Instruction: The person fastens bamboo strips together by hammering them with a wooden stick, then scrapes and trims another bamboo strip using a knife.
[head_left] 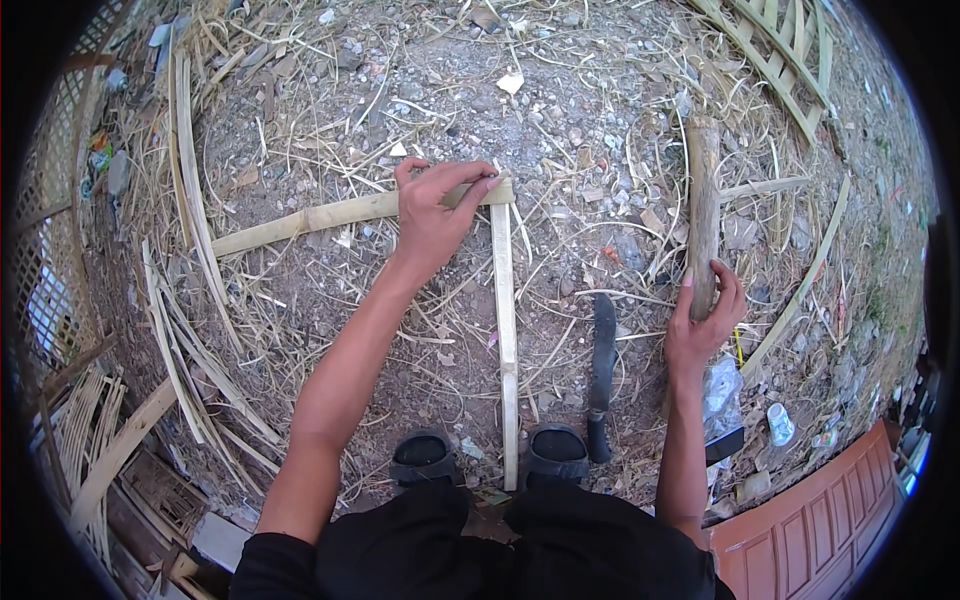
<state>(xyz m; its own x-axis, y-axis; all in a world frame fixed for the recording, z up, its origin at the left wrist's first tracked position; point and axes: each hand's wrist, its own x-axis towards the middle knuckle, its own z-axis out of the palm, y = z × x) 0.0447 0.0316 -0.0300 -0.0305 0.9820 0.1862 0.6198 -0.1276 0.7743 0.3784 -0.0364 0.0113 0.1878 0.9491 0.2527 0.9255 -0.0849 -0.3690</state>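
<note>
My left hand (440,205) rests over a flat bamboo slat (335,213) lying crosswise. Its thumb and forefinger are pinched together by the slat's right end; whatever is between them is too small to make out. Under that end lies the top of a narrow bamboo strip (505,330), which runs back between my feet and meets the slat at about a right angle. On the right, my right hand (705,320) is closed around the near end of a thick round wooden stick (703,175), which points away from me along the ground.
A dark-bladed machete (603,350) lies between the strip and my right hand. Split bamboo strips (185,150) are at left, a bamboo lattice (785,50) at far right. A plastic cup (780,425) and a reddish-brown panel (815,525) sit near right. Shavings litter the ground.
</note>
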